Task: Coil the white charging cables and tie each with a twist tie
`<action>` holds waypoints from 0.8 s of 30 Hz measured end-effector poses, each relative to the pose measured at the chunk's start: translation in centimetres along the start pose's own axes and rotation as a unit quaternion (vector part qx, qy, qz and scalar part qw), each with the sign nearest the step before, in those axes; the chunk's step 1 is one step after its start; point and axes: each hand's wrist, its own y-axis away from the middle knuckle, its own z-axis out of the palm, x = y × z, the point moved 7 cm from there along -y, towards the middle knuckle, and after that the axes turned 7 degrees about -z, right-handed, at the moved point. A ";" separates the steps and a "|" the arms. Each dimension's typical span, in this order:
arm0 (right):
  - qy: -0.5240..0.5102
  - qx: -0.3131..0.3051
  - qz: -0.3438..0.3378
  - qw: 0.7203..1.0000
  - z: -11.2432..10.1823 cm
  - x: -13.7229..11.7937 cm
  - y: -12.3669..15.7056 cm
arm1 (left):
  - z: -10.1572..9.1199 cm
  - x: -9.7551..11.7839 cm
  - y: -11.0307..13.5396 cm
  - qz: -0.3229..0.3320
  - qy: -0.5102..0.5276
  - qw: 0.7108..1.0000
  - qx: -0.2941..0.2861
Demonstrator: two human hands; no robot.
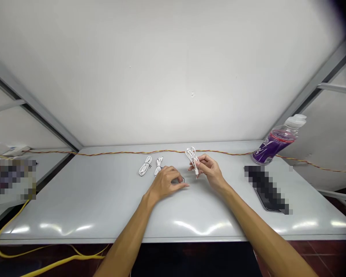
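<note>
My right hand [209, 169] grips a white charging cable [192, 156] wound into loops, held just above the table, with a plug end hanging down. To its left, my left hand [168, 181] has curled fingers and its thumb stretched toward the right. A thin dark twist tie [183, 179] sticks out at its fingertips. Close behind the left hand lies a bundled white cable [158, 165], partly hidden by the knuckles. Farther left, another coiled white cable [145, 166] rests on the table, bound with a dark tie.
The grey table [89, 192] meets a white wall at the back. A twisted red-yellow wire [118, 152] runs along that edge. At right are a purple-labelled bottle [276, 142], tilted in view, and a dark phone-like slab [266, 190]. A yellow cable [60, 263] hangs at lower left.
</note>
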 end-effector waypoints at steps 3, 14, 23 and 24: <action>0.009 -0.008 0.001 1.000 0.1 0.4 0.0 | -0.4 -0.8 0.0 -0.056 0.038 0.997 0.025; 0.099 -0.059 -0.002 0.993 1.8 2.0 0.6 | 0.8 -1.3 0.0 -0.144 0.231 0.962 0.009; -0.033 -0.065 0.046 0.996 1.5 0.8 0.6 | -1.9 -2.9 0.3 -0.136 0.425 0.882 0.155; -0.048 -0.058 0.047 0.996 1.4 0.7 0.6 | -2.2 -3.2 0.3 -0.134 0.451 0.867 0.167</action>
